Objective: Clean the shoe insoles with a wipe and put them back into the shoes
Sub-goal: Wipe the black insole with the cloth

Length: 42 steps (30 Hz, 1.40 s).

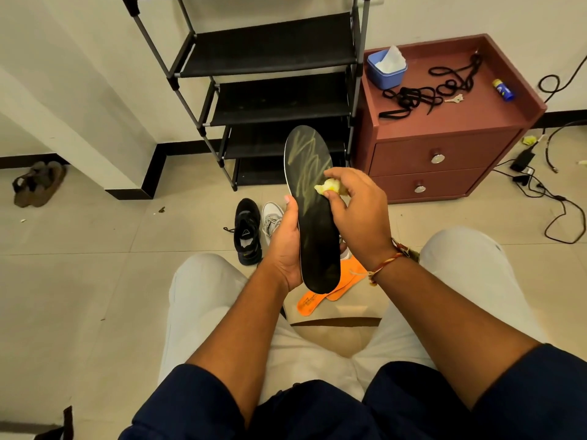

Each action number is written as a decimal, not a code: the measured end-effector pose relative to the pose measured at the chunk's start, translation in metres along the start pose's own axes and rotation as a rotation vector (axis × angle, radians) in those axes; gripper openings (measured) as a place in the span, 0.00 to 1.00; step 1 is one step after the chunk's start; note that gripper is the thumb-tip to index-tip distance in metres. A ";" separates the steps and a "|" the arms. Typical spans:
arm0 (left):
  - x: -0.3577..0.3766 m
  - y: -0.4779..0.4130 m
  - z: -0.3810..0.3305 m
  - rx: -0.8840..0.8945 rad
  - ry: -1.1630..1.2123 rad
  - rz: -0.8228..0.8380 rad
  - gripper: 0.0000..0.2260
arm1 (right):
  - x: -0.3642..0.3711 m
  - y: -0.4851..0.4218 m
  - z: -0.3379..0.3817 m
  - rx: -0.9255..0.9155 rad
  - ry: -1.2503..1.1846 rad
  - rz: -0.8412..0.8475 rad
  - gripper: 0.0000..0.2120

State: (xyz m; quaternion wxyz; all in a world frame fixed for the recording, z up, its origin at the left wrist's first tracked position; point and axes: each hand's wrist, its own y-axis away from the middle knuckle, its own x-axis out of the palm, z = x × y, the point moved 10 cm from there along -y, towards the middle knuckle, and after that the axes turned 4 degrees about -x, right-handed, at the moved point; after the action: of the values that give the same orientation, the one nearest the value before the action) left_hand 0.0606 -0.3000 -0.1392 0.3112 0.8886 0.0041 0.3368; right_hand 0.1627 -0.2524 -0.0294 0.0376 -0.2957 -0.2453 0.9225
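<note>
Crumpled yellow wipe (pixel 330 187) rubs streaked black insole (pixel 314 217).

Black shoe rack (pixel 270 49) stood at the wall | red-brown two-drawer cabinet (pixel 444 130) just beside it | black laces (pixel 413 96), a key (pixel 455 98) and a blue tube (pixel 503 89) lay on its top | sandals (pixel 38 184) far left | cables (pixel 557 200) lay on floor right

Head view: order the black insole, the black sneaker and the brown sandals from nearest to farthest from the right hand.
1. Black insole: the right hand presses a yellow wipe on it.
2. Black sneaker: lower, off to its left.
3. Brown sandals: at the far left edge.
</note>
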 end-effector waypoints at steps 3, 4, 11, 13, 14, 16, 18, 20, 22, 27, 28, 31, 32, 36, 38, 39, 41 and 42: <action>-0.003 -0.002 0.001 -0.004 0.000 -0.009 0.34 | 0.000 -0.001 -0.006 0.023 -0.010 -0.021 0.15; -0.004 -0.003 0.001 -0.002 -0.004 -0.013 0.34 | 0.001 -0.001 -0.007 0.024 -0.015 -0.015 0.14; -0.005 -0.006 0.003 0.003 -0.043 -0.004 0.33 | -0.003 0.000 0.006 -0.058 0.090 0.019 0.13; -0.003 -0.006 0.003 0.007 -0.053 0.010 0.33 | 0.001 -0.001 0.008 -0.067 0.086 0.054 0.14; -0.003 -0.005 0.003 0.007 -0.059 0.014 0.33 | 0.004 -0.001 0.011 -0.083 0.078 0.074 0.14; -0.001 -0.004 0.003 0.002 -0.061 0.021 0.32 | 0.010 0.000 0.014 -0.100 0.066 0.105 0.14; -0.001 -0.004 0.005 -0.006 -0.057 0.024 0.31 | 0.011 -0.002 0.014 -0.087 0.066 0.108 0.14; -0.004 -0.004 0.005 -0.007 -0.064 0.018 0.31 | 0.010 -0.003 0.013 -0.083 0.052 0.101 0.12; -0.005 -0.003 0.005 -0.022 -0.050 0.019 0.33 | 0.011 0.000 0.019 -0.111 0.033 0.118 0.11; -0.015 -0.003 -0.011 -0.003 0.070 0.001 0.38 | 0.034 0.026 0.051 -0.213 -0.002 0.262 0.08; -0.015 -0.001 -0.012 0.000 0.074 0.007 0.39 | 0.037 0.028 0.055 -0.242 0.008 0.274 0.08; -0.014 0.000 -0.010 0.018 0.045 -0.004 0.35 | 0.033 0.022 0.054 -0.311 0.054 0.226 0.09; -0.010 0.000 -0.008 0.013 0.026 0.001 0.34 | 0.026 0.015 0.049 -0.310 0.074 0.176 0.09; 0.001 -0.001 0.001 -0.018 -0.008 0.045 0.36 | -0.008 -0.012 0.018 -0.171 0.095 0.005 0.06; 0.006 -0.001 0.005 -0.030 -0.010 0.067 0.37 | -0.016 -0.015 0.008 -0.122 0.089 -0.033 0.06; 0.007 -0.002 0.005 -0.030 -0.023 0.069 0.37 | -0.017 -0.015 0.005 -0.108 0.084 -0.040 0.07; 0.004 -0.002 0.005 -0.020 -0.034 0.050 0.36 | -0.015 -0.012 0.005 -0.103 0.060 -0.031 0.07; 0.002 -0.003 0.005 -0.017 -0.038 0.044 0.36 | -0.010 -0.009 0.010 -0.118 0.044 -0.010 0.07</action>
State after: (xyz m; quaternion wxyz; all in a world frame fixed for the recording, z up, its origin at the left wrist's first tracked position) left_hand 0.0658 -0.2997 -0.1426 0.3114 0.8920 -0.0240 0.3267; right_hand 0.1651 -0.2508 -0.0125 0.0301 -0.3164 -0.3000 0.8995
